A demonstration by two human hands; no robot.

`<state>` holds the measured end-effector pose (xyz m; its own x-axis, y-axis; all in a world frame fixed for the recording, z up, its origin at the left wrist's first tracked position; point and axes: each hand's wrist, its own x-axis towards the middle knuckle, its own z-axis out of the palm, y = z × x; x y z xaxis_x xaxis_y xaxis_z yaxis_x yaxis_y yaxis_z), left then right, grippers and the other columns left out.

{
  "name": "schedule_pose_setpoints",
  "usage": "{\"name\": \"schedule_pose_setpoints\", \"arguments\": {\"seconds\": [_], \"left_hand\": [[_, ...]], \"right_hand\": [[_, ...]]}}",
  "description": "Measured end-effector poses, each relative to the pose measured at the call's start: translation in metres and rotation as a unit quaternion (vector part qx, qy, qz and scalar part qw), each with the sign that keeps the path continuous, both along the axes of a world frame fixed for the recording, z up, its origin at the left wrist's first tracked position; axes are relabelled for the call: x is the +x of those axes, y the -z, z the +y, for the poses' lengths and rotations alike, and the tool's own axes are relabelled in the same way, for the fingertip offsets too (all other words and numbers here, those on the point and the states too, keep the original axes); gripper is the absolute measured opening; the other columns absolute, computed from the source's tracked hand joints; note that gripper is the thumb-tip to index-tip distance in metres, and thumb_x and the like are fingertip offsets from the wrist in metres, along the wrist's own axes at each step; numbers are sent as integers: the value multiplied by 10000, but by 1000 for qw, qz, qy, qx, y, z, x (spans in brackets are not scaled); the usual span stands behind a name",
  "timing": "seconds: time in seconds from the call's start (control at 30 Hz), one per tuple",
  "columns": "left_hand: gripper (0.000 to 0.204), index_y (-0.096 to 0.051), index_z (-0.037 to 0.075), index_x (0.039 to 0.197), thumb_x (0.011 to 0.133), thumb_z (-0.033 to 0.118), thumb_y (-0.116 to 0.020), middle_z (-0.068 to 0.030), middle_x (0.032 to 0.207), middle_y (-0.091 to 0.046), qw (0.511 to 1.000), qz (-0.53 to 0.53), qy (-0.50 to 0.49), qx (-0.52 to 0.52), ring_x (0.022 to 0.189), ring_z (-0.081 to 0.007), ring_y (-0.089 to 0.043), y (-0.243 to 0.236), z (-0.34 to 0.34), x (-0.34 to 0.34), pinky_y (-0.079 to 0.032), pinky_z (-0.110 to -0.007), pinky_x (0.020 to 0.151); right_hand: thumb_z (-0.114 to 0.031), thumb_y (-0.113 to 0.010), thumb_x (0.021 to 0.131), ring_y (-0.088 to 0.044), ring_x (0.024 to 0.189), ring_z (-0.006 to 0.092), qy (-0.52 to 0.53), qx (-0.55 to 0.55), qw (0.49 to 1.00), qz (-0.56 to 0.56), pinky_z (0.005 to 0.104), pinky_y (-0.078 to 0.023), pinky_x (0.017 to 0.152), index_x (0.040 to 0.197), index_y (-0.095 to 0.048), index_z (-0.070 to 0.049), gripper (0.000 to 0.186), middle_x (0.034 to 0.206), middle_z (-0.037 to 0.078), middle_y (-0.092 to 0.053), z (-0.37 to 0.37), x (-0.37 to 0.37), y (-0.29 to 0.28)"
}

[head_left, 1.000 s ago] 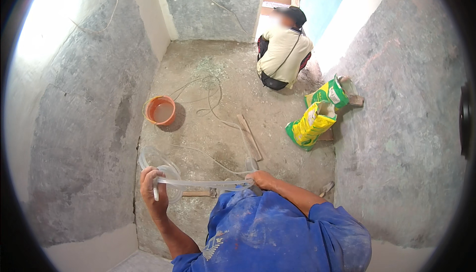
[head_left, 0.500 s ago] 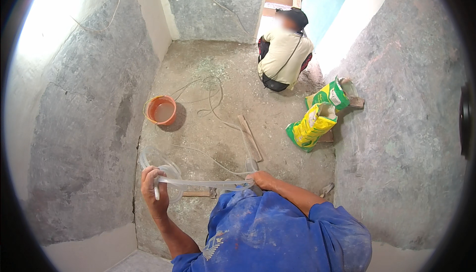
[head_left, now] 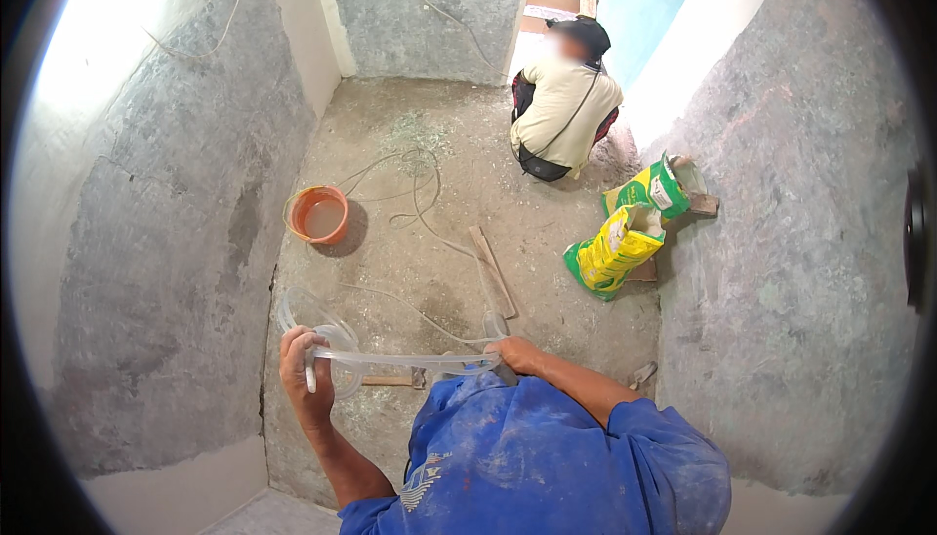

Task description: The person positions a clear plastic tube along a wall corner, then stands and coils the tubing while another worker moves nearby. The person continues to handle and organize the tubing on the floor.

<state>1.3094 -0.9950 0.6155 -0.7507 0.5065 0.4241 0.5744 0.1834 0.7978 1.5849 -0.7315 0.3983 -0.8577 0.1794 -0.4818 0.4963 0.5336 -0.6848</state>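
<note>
My left hand (head_left: 304,371) is raised on the left, its fingers wrapped round a clear plastic hose (head_left: 410,361). Loose loops of the hose hang beyond the fingers, and one short end sticks out below them. From there a doubled stretch runs across to my right hand (head_left: 515,354), which is closed on it in front of my blue shirt. The right fingertips are partly hidden. Below the hose, on the floor, lies a hammer (head_left: 390,381) with a wooden handle.
An orange bucket (head_left: 318,215) of cloudy liquid stands left. A cable (head_left: 420,213) winds over the floor past a wooden board (head_left: 491,269). Opened yellow-green bags (head_left: 615,252) lean near the right wall. Another person (head_left: 564,115) squats by the doorway.
</note>
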Motion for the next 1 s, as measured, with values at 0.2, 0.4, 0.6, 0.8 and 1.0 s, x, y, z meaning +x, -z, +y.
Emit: {"name": "schedule_pose_setpoints", "arguments": {"seconds": [0.2,0.4,0.6,0.8,1.0], "left_hand": [[251,-617,-5,948,743,-149,-618,-98,994,-610,1000,4,1,-1,914,-233,-619,3,0,1,-505,-332,855],[244,-621,-6,953,756,-150,-623,-97,1001,-614,1000,3,7,5,917,-230,-622,1,4,4,-508,-333,857],[257,-617,-7,974,764,-155,-623,-98,1004,-616,1000,0,16,18,911,-223,-626,0,5,6,-514,-331,844],[255,-614,-6,978,770,-153,-622,-99,995,-612,1000,20,22,0,906,-222,-625,1,2,2,-514,-331,839],[247,-619,-5,966,764,-147,-623,-104,995,-612,1000,6,19,6,911,-232,-624,3,2,2,-510,-335,847]], "right_hand": [[-350,-641,911,-683,949,388,0,5,1000,0,454,-510,820,1037,-720,-139,258,995,179,-720,0,2,1],[-221,-622,878,-681,983,424,7,7,1000,14,486,-521,806,1002,-713,-120,184,995,203,-724,0,5,4],[-377,-614,909,-679,950,394,-3,4,1000,0,468,-508,809,999,-716,-122,288,996,180,-719,1,6,6],[-363,-606,913,-678,952,397,-1,5,1000,4,472,-507,809,992,-717,-138,263,993,178,-719,1,6,4],[-364,-590,929,-678,987,396,13,-17,1000,-3,476,-502,834,1027,-723,-135,283,1034,196,-718,2,5,2]]}}
